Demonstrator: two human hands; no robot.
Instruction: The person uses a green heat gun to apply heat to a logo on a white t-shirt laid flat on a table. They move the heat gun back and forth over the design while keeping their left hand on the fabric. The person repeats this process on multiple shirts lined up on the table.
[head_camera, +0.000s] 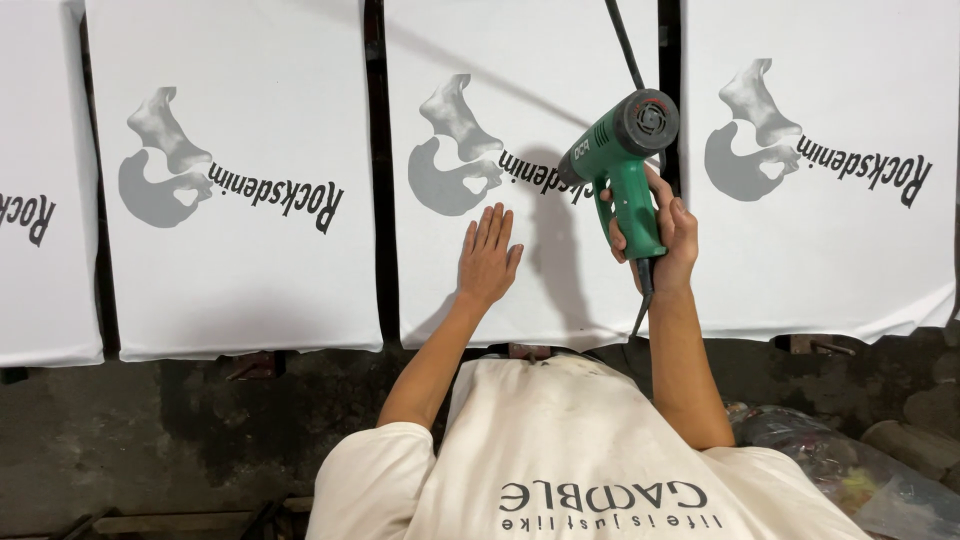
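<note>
head: my right hand has its fingers wrapped round the green heat gun, nozzle over the middle panel's dark print; left hand flat on that panel, fingers pressed together | progress: I judge curing mid-row; neighbouring panels' state unclear | containers: none seen

Bright even light on white fabric; soft shadow left of heat gun; floor dim; image sharp.
</note>
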